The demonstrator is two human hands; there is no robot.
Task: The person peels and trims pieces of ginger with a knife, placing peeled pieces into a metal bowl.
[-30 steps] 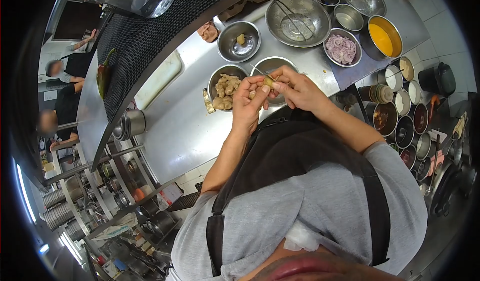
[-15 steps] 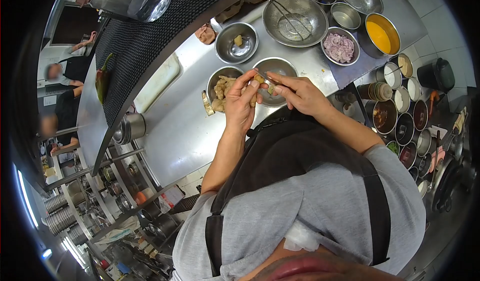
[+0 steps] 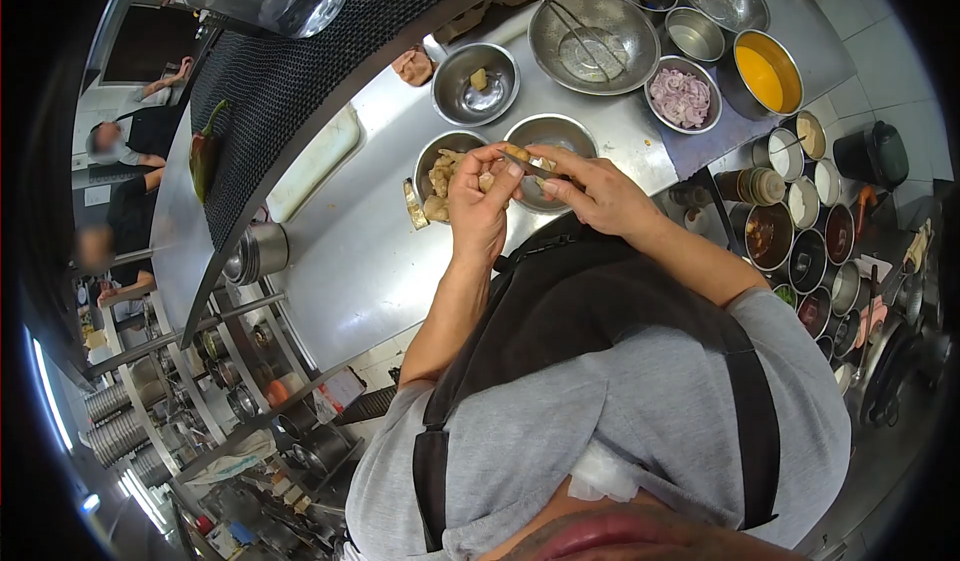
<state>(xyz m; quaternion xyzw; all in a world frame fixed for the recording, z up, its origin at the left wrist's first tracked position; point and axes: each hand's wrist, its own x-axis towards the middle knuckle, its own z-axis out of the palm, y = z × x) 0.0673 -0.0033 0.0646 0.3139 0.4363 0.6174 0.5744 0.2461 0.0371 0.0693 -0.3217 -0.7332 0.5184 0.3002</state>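
My left hand (image 3: 478, 206) pinches a knob of ginger (image 3: 517, 151) between thumb and fingers, over the steel bowls. My right hand (image 3: 606, 197) is closed on a small knife (image 3: 528, 167), its thin blade lying against the ginger. Just left of my left hand, a steel bowl (image 3: 424, 148) holds several unpeeled ginger pieces (image 3: 441, 176). Under and beyond my fingers is another steel bowl (image 3: 574, 126), partly covered by my hands. Farther back, a steel bowl (image 3: 446, 61) contains one pale yellow peeled piece (image 3: 479, 80).
A perforated colander (image 3: 640, 46) with a whisk, a bowl of sliced purple onion (image 3: 681, 99) and a pot of orange liquid (image 3: 762, 76) stand back right. Sauce containers (image 3: 768, 236) crowd the right side. A raised shelf (image 3: 275, 91) edges the left; two people are beyond it.
The ginger and the knife have shifted slightly in my fingers, and the blade now shows more plainly across the ginger. Both hands stay above the bowls.
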